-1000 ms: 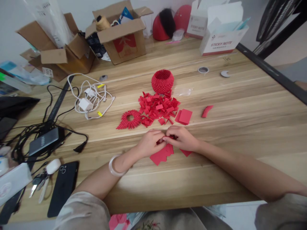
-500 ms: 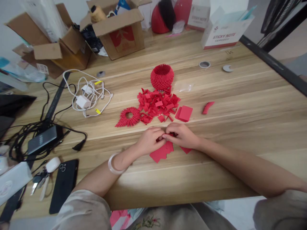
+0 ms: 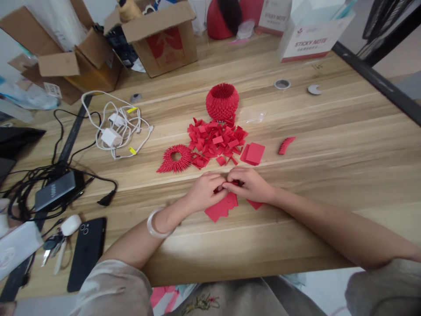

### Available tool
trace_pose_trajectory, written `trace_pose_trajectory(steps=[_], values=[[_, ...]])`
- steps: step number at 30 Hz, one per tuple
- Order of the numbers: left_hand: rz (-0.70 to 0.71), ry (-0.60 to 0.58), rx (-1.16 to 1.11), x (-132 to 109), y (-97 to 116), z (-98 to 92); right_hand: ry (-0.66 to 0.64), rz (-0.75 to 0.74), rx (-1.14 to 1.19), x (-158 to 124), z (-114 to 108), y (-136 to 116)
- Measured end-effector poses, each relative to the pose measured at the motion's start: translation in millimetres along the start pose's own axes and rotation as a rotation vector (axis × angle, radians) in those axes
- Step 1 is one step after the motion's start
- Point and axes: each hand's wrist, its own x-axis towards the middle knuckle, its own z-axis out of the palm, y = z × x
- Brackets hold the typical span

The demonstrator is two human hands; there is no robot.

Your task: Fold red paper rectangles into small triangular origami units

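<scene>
My left hand (image 3: pixel 208 189) and my right hand (image 3: pixel 250 185) meet fingertip to fingertip, both closed around a small piece of red paper that the fingers mostly hide. Beneath them lie loose red paper sheets (image 3: pixel 221 209), with another red corner (image 3: pixel 254 204) under my right wrist. Just beyond is a heap of small folded red paper pieces (image 3: pixel 213 140). A spiky red paper ring (image 3: pixel 167 163) with a pointed tail sits left of the heap. Behind it stands a round red bowl of interlocked paper pieces (image 3: pixel 222 107). Square red sheets (image 3: pixel 254 153) are stacked to the right.
A short curved red paper strip (image 3: pixel 285 145) lies at the right. To the left are tangled white cables (image 3: pixel 113 136), a power bank (image 3: pixel 55 191), keys and a black phone (image 3: pixel 87 254). Cardboard boxes (image 3: pixel 161 39) and a sticky note box (image 3: pixel 312 44) line the back.
The camera view has shifted slightly. Both hands keep nearly the same pose, fingertips together over the red sheets.
</scene>
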Motion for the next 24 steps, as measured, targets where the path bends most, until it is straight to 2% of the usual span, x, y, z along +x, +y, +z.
trace_pose_trajectory(steps=[24], values=[[-0.019,-0.007,0.002,0.4,0.1,0.1,-0.007,0.005,-0.001,-0.1,-0.8,-0.4]])
